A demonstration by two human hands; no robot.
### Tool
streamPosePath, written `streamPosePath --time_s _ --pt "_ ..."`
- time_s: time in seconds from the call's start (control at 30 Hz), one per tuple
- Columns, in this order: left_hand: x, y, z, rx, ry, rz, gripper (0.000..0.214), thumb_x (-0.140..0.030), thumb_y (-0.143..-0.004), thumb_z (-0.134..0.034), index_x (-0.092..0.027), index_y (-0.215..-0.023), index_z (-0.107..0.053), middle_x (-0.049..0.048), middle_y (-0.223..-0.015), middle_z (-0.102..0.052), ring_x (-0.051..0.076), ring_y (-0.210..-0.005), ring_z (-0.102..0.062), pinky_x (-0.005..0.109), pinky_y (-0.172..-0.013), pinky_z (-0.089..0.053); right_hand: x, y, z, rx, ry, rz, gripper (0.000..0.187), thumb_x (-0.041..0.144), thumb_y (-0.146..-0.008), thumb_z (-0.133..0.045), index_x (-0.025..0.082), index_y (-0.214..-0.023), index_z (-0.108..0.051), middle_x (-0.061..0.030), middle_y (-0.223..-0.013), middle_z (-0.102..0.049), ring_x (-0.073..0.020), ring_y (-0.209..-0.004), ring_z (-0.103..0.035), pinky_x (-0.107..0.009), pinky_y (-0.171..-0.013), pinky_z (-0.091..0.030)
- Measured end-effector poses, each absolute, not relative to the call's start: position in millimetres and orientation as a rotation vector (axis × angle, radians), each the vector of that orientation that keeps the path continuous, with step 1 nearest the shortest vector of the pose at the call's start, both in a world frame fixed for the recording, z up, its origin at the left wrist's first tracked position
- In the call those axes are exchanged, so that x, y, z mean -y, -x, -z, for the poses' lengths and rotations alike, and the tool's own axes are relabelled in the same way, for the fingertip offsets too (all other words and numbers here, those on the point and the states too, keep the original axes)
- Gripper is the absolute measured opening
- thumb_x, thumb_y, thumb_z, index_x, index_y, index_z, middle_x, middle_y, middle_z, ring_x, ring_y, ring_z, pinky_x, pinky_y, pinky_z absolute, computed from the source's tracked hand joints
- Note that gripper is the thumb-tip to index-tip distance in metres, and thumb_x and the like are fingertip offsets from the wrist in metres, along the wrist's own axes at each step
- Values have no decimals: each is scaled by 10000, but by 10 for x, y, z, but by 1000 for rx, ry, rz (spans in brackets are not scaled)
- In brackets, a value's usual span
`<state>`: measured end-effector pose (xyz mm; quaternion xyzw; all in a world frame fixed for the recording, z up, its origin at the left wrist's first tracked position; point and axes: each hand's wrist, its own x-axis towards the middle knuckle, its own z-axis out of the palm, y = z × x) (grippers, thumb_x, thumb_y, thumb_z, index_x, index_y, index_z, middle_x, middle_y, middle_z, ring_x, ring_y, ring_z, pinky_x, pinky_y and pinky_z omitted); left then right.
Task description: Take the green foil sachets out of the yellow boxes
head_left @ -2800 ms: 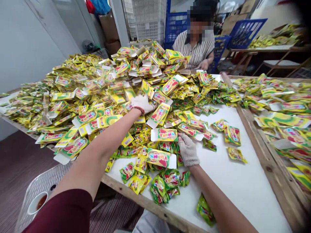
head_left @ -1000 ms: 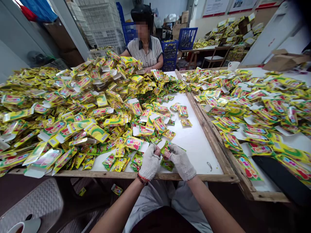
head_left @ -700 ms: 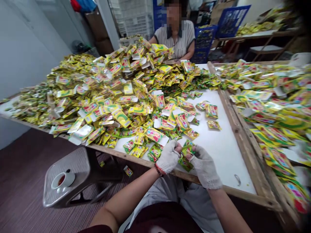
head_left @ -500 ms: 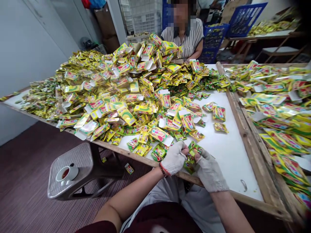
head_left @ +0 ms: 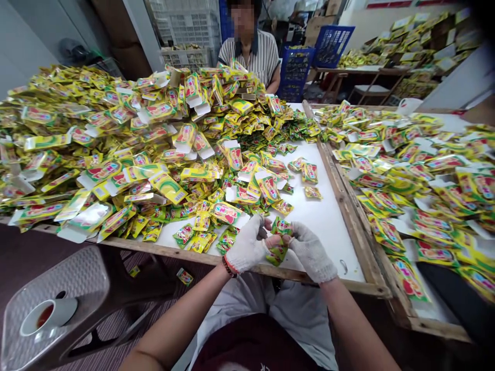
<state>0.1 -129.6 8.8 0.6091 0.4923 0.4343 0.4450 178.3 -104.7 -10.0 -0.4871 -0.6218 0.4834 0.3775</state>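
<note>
One packet (head_left: 280,225) between left hand (head_left: 249,243) and right hand (head_left: 312,251)

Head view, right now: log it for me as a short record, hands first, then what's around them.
left hand: gloved, bare fingertips at the green packet; grip unclear
right hand: gloved, pinching the same packet
left and ahead: heap of cartons and packets
right: wooden strip, more cartons beyond
lower left: stool bearing a cup
across table: person in striped shirt
</note>
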Motion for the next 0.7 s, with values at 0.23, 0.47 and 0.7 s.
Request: streamPosePath --time_s 0.23,0.47,0.7 --pt "1251 -92 -77 -1265 -1539 -968 239 -399 -805 -593 -161 -816 -574 -9 -735 -542 123 -705 -486 241 -650 -378 1112 -1800 55 1611 1328 -1084 282 372 -813 -536 176 -977 -655 -85 -968 -705 -216 -854 -634 -358 -788 -511" --pt "1308 -216 75 -1250 -1240 -1149 246 -388 -776 -623 -163 -855 -561 -2 -780 -552 116 -717 -494 235 -683 -410 1205 -1760 113 1616 1322 -1158 354 394 -789 -591 164 -1050 -657 -92 -1014 -708 -235 -908 -644 -374 -817 -520" --pt "1181 -332 -51 -1254 -1372 -1051 139 -294 -815 -555 -157 -819 -578 5 -731 -549 114 -662 -481 236 -622 -391 1220 -1798 46 1518 1401 -911 292 374 -772 -569 172 -957 -671 -87 -917 -718 -219 -814 -643 -353 -754 -525"
